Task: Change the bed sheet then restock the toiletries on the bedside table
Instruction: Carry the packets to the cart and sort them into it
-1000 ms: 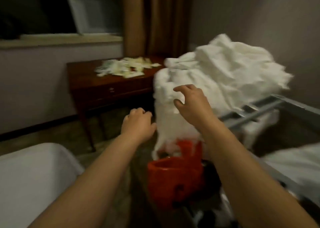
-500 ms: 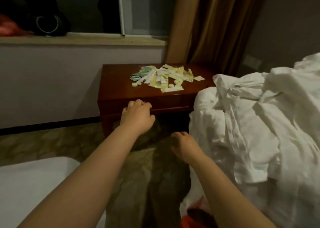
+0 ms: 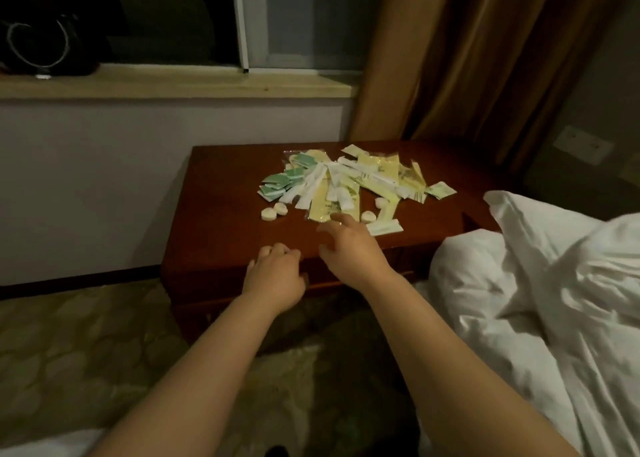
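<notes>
Since the earlier frame, the right hand [image 3: 349, 248] has been brought from beside the crumpled sheets [image 3: 540, 304] over the bedside table [image 3: 221, 221], fingers spread, holding nothing. The left hand [image 3: 275, 274] hangs loosely curled at the front edge. The toiletries [image 3: 346, 182] lie heaped toward the back-right corner; a hasty sweep could push sachets off the front edge.

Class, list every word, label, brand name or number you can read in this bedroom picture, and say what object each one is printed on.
None can be read.
Yellow packets on the bedside table: faint dark print, too blurred to read.
Green packets: no legible print.
White sachets: no legible print.
Wall socket plate: no marking can be made out.
</notes>
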`<state>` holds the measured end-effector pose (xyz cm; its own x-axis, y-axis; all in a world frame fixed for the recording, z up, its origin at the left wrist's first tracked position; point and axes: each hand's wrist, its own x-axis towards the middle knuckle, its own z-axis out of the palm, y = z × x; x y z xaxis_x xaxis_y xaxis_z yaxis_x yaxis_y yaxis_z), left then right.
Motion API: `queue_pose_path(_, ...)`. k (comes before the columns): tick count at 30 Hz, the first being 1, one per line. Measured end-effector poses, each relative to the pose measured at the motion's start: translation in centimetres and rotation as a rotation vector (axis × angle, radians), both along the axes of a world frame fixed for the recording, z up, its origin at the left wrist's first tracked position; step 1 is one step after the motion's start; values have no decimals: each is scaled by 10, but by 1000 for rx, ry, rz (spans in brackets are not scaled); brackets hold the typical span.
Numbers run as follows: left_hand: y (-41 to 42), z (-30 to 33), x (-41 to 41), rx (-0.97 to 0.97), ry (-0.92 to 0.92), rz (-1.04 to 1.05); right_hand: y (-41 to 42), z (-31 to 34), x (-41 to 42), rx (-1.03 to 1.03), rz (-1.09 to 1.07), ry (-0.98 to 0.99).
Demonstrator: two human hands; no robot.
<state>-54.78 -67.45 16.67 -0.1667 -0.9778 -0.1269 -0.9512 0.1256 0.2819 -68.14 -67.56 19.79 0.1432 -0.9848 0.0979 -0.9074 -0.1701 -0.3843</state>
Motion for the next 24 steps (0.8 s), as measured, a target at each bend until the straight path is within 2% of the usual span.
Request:
queue_pose_path(6,-134,11,-13,-120,77,-47,-94,-40,-16,177,-93,108)
queue_pose_path(9,-176,-2,-27,-80,72,-110,-134,-53,-26,220,-130,111)
queue_pose_path(12,-217,-22,-38,-14,54,-123,-186,-59,-37,161,-129,71)
queue_pose_path(15,-257,-40,-50,39,53,-108,-240,-68,-50,152,-109,69)
queue_pose_path(20,-324,-59,-82,100,54,-46,-312,-97,-91,292,-66,141)
queue_pose_path(24,-360,-70,-97,121,70,3,-361,-111,-105,309,-14,157)
